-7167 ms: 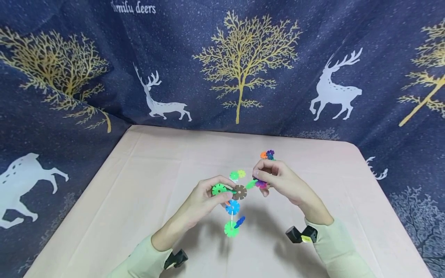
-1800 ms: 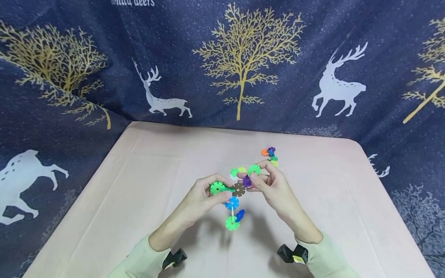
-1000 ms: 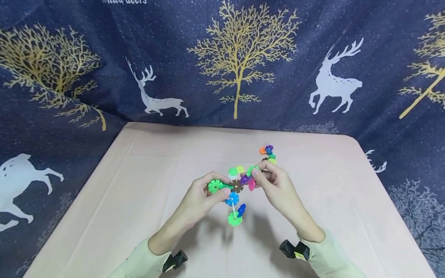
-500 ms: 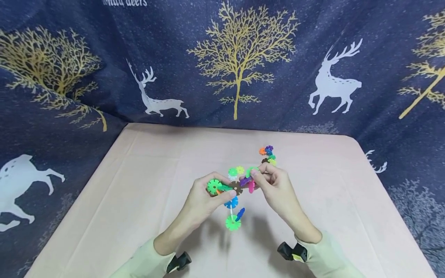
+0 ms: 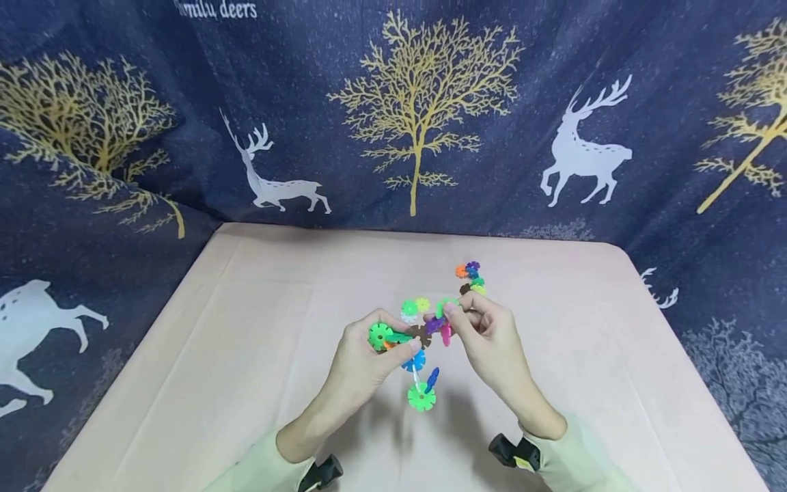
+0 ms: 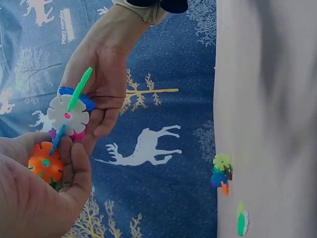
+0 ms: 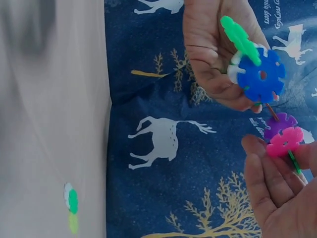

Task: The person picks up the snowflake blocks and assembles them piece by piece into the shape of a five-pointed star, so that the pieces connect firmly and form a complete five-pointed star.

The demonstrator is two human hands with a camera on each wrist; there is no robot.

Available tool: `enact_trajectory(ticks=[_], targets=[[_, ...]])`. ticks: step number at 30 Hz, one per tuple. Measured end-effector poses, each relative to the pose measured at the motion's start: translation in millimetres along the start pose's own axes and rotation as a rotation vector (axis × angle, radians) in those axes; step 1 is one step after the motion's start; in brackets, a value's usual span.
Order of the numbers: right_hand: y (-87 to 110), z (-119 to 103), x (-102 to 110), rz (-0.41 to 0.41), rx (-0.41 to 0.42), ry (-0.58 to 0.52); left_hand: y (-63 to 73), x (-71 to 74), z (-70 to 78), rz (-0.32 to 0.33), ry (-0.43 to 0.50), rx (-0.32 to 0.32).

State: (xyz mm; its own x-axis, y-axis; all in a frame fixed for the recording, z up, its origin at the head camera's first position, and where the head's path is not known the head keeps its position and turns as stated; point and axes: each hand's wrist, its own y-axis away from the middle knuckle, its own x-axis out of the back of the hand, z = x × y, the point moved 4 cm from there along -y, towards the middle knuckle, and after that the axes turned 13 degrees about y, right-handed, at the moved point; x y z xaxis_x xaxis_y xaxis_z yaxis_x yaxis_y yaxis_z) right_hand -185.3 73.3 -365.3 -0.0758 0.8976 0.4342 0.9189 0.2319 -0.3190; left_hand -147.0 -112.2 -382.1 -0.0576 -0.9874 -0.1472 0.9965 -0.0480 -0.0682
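My left hand grips a chain of slotted snowflake discs. A green disc and a brown disc show at its fingers. Below them hang a light blue disc, a white disc, a dark blue disc and another green disc. An orange disc sits by the left fingers in the left wrist view. With thumb and fingertips, my right hand pinches a green disc joined to a purple disc and a pink disc. The purple disc's edge meets the brown disc.
Two small groups of joined discs lie on the pale table cover: a multicoloured one at the back right, and a green, white and yellow one just beyond the hands. A dark deer-print curtain hangs behind.
My right hand has moved left and turned its joined discs, bringing the purple one from apart to against the brown disc. My left hand keeps its hold; its chain has tilted slightly.
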Motion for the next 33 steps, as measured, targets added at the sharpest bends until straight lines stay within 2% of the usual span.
enact_trajectory(ticks=[6,10,17,21,26,33], targets=[[4.7,-6.0,-0.1,0.051,0.03,-0.016,2.1,-3.5,1.8,0.025,-0.01,-0.031],[5.1,-6.0,-0.3,0.048,0.062,-0.014,3.6,-4.2,1.4,0.031,-0.034,-0.029],[-1.6,-4.5,8.1,0.028,0.125,0.047,3.3,-4.6,-1.5,-0.025,-0.064,-0.012],[-7.1,-2.0,7.9,-0.032,0.123,0.064,3.9,-3.4,-4.1,-0.06,-0.09,-0.014],[-11.5,4.4,4.0,-0.113,0.094,0.077,4.8,-0.7,-8.2,-0.083,-0.107,0.017],[-22.7,4.3,-0.1,-0.19,0.121,0.12,-6.6,-2.0,-10.7,-0.163,-0.075,0.058]])
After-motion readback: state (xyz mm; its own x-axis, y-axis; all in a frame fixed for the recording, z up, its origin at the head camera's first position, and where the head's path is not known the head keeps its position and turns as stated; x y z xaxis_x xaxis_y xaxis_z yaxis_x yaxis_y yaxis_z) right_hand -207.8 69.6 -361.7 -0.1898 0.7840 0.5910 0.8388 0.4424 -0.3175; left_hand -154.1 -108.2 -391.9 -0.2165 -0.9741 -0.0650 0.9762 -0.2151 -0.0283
